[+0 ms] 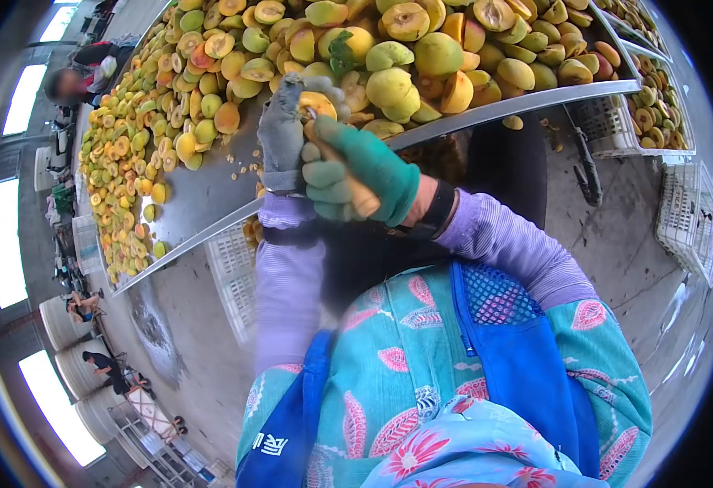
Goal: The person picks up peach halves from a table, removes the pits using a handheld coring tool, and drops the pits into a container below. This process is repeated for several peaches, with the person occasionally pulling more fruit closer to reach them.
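My left hand (285, 134), in a grey glove, is closed around a halved yellow fruit (318, 105) above the front edge of a metal table (210, 195). Right beside it my right hand (358, 175), in a green and grey glove, grips the wooden handle (361, 198) of a small tool. The tool's tip meets the fruit, and its exact shape is hidden between the hands. Behind both hands lies a large heap of halved yellow, green and orange fruit (438, 55), with a green leaf (342, 54) on it.
White plastic crates stand at the right, one with fruit (657, 118) and another (688, 215) on the floor. Another white crate (234, 272) is below the table edge. At the left are a person (67, 85), people farther back (106, 366) and large pale tubs (67, 321).
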{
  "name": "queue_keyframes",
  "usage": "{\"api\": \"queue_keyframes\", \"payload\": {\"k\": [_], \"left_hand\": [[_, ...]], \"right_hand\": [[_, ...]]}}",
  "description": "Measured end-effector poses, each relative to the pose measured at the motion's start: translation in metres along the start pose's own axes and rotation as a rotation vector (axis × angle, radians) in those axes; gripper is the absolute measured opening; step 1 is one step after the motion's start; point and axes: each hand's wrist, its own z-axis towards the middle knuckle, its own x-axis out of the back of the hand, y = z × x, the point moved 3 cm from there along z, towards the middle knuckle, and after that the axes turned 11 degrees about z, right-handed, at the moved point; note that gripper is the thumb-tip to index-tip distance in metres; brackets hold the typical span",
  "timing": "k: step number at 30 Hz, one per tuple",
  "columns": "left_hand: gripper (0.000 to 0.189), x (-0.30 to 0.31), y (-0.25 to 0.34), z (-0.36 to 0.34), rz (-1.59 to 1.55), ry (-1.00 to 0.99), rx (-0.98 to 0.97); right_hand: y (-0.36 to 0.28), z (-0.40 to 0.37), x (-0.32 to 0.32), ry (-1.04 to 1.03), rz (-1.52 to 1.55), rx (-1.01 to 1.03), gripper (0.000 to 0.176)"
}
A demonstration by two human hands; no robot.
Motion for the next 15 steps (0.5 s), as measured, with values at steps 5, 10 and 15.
{"api": "queue_keyframes", "payload": {"k": [5, 10, 15], "left_hand": [[0.043, 0.001, 0.009, -0.024, -0.134, 0.026, -0.052], [0.036, 0.025, 0.013, -0.024, 0.000, -0.144, -0.195], [0.026, 0.113, -0.025, -0.078, 0.343, 0.414, -0.351]], "right_hand": [[0.005, -0.009, -0.008, -0.078, -0.066, -0.095, 0.035], [0.016, 0.000, -0.009, -0.138, -0.036, -0.218, 0.037], [0.034, -0.007, -0.017, -0.340, 0.027, -0.402, 0.037]]}}
